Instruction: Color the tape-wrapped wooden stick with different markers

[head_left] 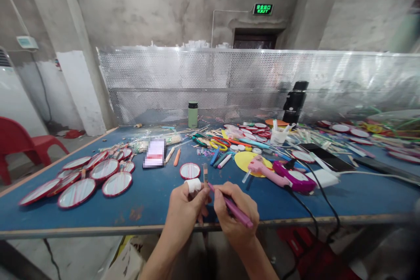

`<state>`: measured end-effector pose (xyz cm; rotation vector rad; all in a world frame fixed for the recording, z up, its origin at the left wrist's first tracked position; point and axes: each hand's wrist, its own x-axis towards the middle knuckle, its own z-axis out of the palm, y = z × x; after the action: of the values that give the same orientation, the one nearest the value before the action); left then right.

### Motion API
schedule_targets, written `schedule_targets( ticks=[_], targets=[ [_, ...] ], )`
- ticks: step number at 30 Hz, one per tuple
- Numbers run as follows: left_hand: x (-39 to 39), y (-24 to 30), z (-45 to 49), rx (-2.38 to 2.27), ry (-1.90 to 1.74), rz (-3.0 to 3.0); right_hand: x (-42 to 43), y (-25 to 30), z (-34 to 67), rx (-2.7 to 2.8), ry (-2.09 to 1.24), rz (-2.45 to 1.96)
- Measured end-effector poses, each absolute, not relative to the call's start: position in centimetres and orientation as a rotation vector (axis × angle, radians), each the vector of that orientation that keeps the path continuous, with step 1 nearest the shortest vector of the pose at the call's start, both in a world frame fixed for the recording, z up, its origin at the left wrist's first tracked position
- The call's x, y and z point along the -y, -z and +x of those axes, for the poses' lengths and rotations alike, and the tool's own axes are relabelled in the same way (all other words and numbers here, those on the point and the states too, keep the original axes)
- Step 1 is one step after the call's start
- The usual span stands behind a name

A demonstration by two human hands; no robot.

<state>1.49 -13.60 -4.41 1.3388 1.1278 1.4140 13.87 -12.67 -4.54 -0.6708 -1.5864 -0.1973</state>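
My left hand (186, 205) is closed near the table's front edge, pinching a narrow wooden stick (205, 172) upright between thumb and fingers. A white wrap (193, 185) is around one of its fingers. Closed around a purple marker (239, 212), my right hand (236, 210) points the tip left, close to the stick; whether tip and stick touch I cannot tell. Just beyond my hands a small round mirror (190, 170) with a red rim lies on the blue table (147, 210).
Several red-rimmed mirrors (77, 193) are piled at left, beside a phone (154, 153). To the right lie capped markers (224, 161), a yellow disc (243, 161), a pink glue gun (262, 170) and cables (323, 210). A green cup (193, 116) and black flask (294, 103) stand behind.
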Motion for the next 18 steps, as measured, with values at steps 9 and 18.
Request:
schedule_targets(
  ticks=[9,18],
  targets=[
    [13.67,4.17,1.57,-1.113,-1.422,1.323,12.75,4.46,13.93,1.583,0.181,-0.664],
    [13.52,4.36,1.51,-1.137,-1.423,1.335,12.5,4.72,13.9,1.595,0.186,-0.674]
  ],
)
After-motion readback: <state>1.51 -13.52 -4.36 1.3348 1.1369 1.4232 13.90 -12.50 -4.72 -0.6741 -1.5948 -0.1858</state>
